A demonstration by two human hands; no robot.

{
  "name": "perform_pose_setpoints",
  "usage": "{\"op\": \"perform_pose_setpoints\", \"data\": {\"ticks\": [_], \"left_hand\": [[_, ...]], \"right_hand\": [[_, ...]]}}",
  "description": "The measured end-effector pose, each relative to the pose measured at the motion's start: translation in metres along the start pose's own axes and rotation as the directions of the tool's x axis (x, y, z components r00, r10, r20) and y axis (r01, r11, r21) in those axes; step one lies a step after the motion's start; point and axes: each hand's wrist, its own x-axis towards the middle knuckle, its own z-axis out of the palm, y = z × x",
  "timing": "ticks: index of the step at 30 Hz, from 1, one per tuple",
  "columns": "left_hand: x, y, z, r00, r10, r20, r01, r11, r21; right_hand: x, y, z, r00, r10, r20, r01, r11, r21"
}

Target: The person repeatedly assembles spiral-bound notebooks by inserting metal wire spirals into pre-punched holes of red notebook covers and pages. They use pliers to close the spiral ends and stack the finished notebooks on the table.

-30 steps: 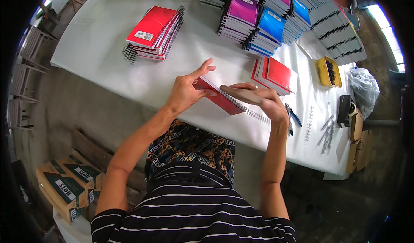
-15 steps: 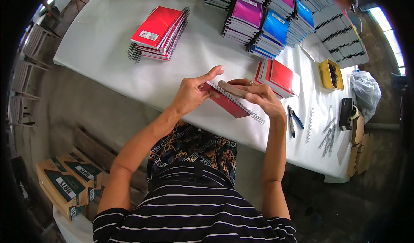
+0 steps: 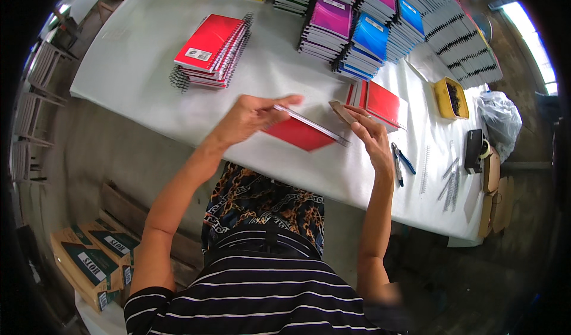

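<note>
My left hand (image 3: 250,118) grips a red spiral notebook (image 3: 302,134) by its left end, fingers and thumb closed over the edge. The notebook is held tilted above the near edge of the table, its bound edge facing up and away from me. A wire coil (image 3: 340,140) pokes out past its right end. In my right hand (image 3: 372,137) is a flat brownish strip (image 3: 343,113), pinched between fingers and thumb, just apart from the notebook. What the strip is made of I cannot tell. Close behind that hand lies a small stack of red notebooks (image 3: 385,104).
A pile of red spiral notebooks (image 3: 213,43) stands at left on the white table (image 3: 131,79). Purple notebooks (image 3: 330,15) and blue notebooks (image 3: 370,37) are stacked at the back. Pliers (image 3: 405,158), loose wire coils (image 3: 453,183) and a yellow tub (image 3: 450,99) lie at right.
My right hand, with the brownish strip, has come away from the notebook's coil toward the right. My left hand has shifted slightly left with the notebook.
</note>
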Motion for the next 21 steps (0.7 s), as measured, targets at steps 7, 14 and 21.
{"op": "perform_pose_setpoints", "data": {"ticks": [7, 14, 21], "left_hand": [[-0.007, 0.03, 0.018, 0.916, 0.33, -0.227, -0.311, 0.943, 0.114], [-0.023, -0.026, 0.077, 0.905, 0.425, 0.005, -0.27, 0.566, 0.779], [-0.026, -0.022, 0.084, 0.882, 0.467, -0.059, -0.171, 0.435, 0.884]], "right_hand": [[-0.038, 0.012, 0.034, 0.955, -0.291, 0.063, 0.25, 0.667, -0.702], [-0.119, 0.08, -0.053, 0.814, -0.196, -0.547, -0.454, 0.373, -0.809], [-0.096, 0.005, 0.031, 0.927, -0.021, -0.374, -0.173, 0.862, -0.476]]}}
